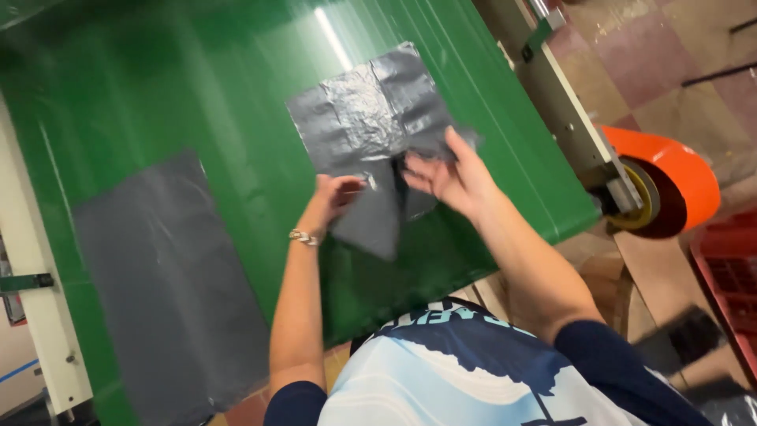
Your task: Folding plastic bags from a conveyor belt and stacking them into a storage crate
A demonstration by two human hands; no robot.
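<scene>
Green is filling most of what we are seeing: a wide green belt (197, 95) is stretching from the upper left of the frame down toward the middle, with a pale metal frame (27, 260) running along its left edge. We are seeing a tiled floor (654, 47) in the upper right corner. A big flat grey sheet (165, 292) is lying on the belt in the lower left of the frame. Another grey plastic bag (371, 118), shiny and crinkled, is lying on the belt near the upper middle, and its lower part is hanging down to a point between our hands. At the right side, an orange roller cover (678, 170) is sitting at the end of the belt, and a red crate (729, 268) is showing below it. Our left hand (335, 196) is closing its fingers on the bag's lower edge, pinching it. Our right hand (449, 177) is touching the bag too, with fingers spread open over it. A small silver bracelet (303, 237) is sitting on our left wrist.
</scene>
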